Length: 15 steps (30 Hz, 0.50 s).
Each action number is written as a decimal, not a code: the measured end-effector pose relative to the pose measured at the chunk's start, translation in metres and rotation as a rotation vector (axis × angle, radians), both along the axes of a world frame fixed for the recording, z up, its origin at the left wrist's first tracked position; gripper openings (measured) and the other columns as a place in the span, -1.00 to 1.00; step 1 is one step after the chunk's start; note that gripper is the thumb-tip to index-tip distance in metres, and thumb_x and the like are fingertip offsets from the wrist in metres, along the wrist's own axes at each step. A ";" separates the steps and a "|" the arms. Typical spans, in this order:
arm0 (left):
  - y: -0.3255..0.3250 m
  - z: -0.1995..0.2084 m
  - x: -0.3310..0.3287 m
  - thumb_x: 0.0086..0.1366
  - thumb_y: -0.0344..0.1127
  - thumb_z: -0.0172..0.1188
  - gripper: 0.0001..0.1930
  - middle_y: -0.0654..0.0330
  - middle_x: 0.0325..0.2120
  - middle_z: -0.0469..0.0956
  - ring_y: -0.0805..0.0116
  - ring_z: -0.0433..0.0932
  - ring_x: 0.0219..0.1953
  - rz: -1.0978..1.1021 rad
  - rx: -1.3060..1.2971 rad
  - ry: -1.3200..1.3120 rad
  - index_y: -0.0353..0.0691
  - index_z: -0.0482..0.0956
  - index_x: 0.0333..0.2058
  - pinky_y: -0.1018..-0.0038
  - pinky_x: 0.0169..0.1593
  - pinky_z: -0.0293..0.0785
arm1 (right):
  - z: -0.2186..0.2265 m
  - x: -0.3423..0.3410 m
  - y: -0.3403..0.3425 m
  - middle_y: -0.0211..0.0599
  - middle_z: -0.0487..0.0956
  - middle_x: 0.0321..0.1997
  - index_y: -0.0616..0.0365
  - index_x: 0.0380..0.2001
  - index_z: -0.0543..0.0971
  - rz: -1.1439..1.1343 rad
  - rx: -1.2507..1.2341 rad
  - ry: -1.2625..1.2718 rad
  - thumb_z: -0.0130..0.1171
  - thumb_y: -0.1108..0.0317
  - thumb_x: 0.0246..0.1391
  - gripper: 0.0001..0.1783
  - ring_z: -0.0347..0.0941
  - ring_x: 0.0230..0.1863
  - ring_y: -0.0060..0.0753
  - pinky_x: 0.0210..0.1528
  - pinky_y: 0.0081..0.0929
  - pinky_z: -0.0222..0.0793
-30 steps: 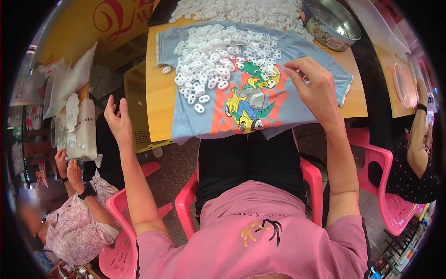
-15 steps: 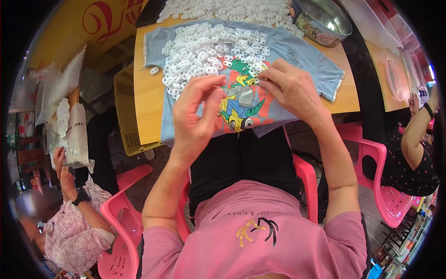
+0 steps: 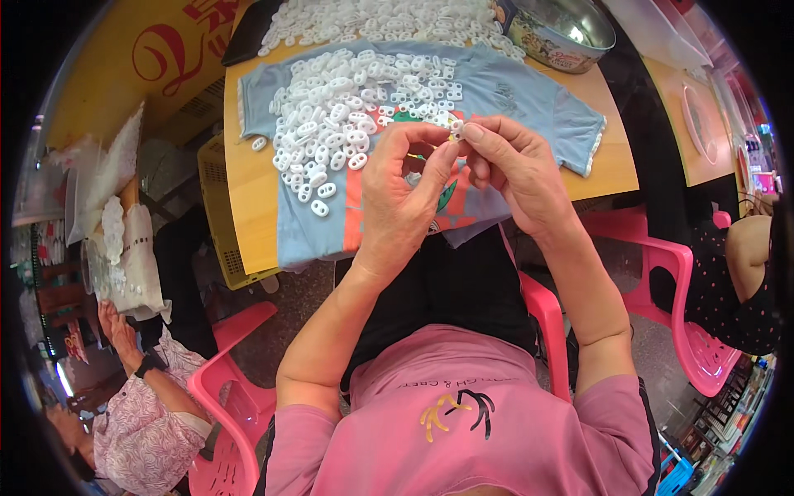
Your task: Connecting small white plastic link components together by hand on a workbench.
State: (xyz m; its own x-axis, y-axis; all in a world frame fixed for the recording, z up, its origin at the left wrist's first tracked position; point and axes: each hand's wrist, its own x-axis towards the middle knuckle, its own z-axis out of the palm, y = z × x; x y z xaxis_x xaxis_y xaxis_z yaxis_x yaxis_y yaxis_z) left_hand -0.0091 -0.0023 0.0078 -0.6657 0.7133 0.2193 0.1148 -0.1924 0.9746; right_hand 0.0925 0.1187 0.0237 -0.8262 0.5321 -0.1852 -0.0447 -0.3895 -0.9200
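Note:
My left hand and my right hand meet above a light blue printed T-shirt spread on a wooden table. Their fingertips pinch one small white plastic piece between them; a thin yellow bit shows beside my left thumb. A heap of the same white oval pieces with two holes lies on the shirt just beyond and left of my hands. More of them are piled at the table's far edge.
A metal bowl stands at the far right of the table. Pink plastic chairs surround me. A person in a patterned top sits lower left by white bags; another person's arm is at right.
My left hand came up from beside the chair to the shirt and joined my right hand. Both hands have drawn together and now pinch a white piece between their fingertips.

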 end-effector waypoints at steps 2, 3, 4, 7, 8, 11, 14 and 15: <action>0.004 -0.005 0.003 0.27 -0.44 0.21 -0.86 0.21 -0.28 0.47 0.54 0.51 -0.38 0.025 0.017 0.025 -0.32 0.50 -0.22 0.61 -0.36 0.47 | -0.002 0.002 -0.002 -0.53 0.49 -0.53 0.17 -0.24 0.59 -0.003 -0.012 0.004 0.15 0.27 0.23 -0.81 0.34 -0.55 -0.74 -0.50 -0.72 0.25; 0.005 -0.006 0.005 0.26 -0.45 0.22 -0.87 0.21 -0.27 0.46 0.54 0.50 -0.39 0.048 0.061 0.010 -0.31 0.49 -0.24 0.60 -0.37 0.45 | -0.002 0.002 -0.004 -0.56 0.48 -0.54 0.15 -0.27 0.60 -0.007 -0.025 0.011 0.19 0.23 0.20 -0.79 0.33 -0.54 -0.78 -0.49 -0.74 0.22; 0.007 -0.008 0.006 0.26 -0.45 0.22 -0.88 0.22 -0.26 0.45 0.54 0.48 -0.40 0.071 0.105 -0.005 -0.30 0.48 -0.26 0.60 -0.38 0.44 | -0.002 0.002 -0.006 -0.60 0.48 -0.54 0.13 -0.30 0.61 -0.011 -0.037 0.018 0.22 0.18 0.17 -0.77 0.32 -0.54 -0.82 -0.47 -0.76 0.18; 0.009 -0.011 0.005 0.24 -0.47 0.22 -0.87 0.21 -0.24 0.44 0.52 0.47 -0.41 0.078 0.101 0.073 -0.30 0.46 -0.27 0.59 -0.39 0.41 | -0.001 0.002 -0.009 -0.59 0.43 -0.59 0.14 -0.27 0.59 -0.049 -0.040 -0.006 0.14 0.23 0.24 -0.79 0.31 -0.56 -0.76 -0.53 -0.73 0.19; 0.011 -0.010 0.004 0.24 -0.47 0.22 -0.87 0.21 -0.24 0.44 0.52 0.47 -0.41 0.074 0.101 0.074 -0.30 0.46 -0.27 0.59 -0.39 0.41 | 0.000 0.003 -0.010 -0.59 0.43 -0.59 0.14 -0.27 0.59 -0.053 -0.040 -0.005 0.14 0.23 0.24 -0.79 0.31 -0.56 -0.76 -0.53 -0.73 0.19; 0.014 -0.006 0.000 0.19 -0.51 0.23 -0.87 0.17 -0.28 0.45 0.44 0.46 -0.44 0.124 0.118 0.296 -0.30 0.47 -0.29 0.54 -0.39 0.40 | 0.000 0.005 -0.011 -0.55 0.47 -0.53 0.13 -0.24 0.60 -0.038 -0.009 -0.006 0.13 0.25 0.24 -0.81 0.36 -0.51 -0.75 -0.47 -0.76 0.23; 0.013 0.002 -0.007 0.15 -0.53 0.23 -0.87 0.14 -0.35 0.48 0.37 0.49 -0.43 0.125 0.068 0.523 -0.30 0.48 -0.32 0.51 -0.38 0.42 | -0.001 0.005 -0.012 -0.48 0.51 -0.41 0.17 -0.20 0.59 -0.142 0.097 -0.001 0.16 0.36 0.20 -0.84 0.42 -0.44 -0.70 -0.38 -0.75 0.32; 0.012 0.003 -0.008 0.14 -0.54 0.23 -0.87 0.14 -0.39 0.49 0.36 0.49 -0.44 0.091 0.017 0.513 -0.29 0.48 -0.33 0.49 -0.38 0.42 | -0.004 0.008 -0.010 -0.45 0.51 -0.35 0.19 -0.17 0.59 -0.143 0.424 0.020 0.18 0.42 0.17 -0.83 0.44 -0.40 -0.69 -0.34 -0.73 0.35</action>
State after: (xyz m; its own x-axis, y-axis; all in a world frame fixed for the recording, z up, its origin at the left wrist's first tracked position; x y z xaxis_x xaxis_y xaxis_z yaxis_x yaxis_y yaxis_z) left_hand -0.0172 0.0096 0.0110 -0.5283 0.6511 0.5449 0.5940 -0.1751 0.7851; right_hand 0.1002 0.1089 0.0197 -0.7397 0.6669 0.0898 -0.0906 0.0336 -0.9953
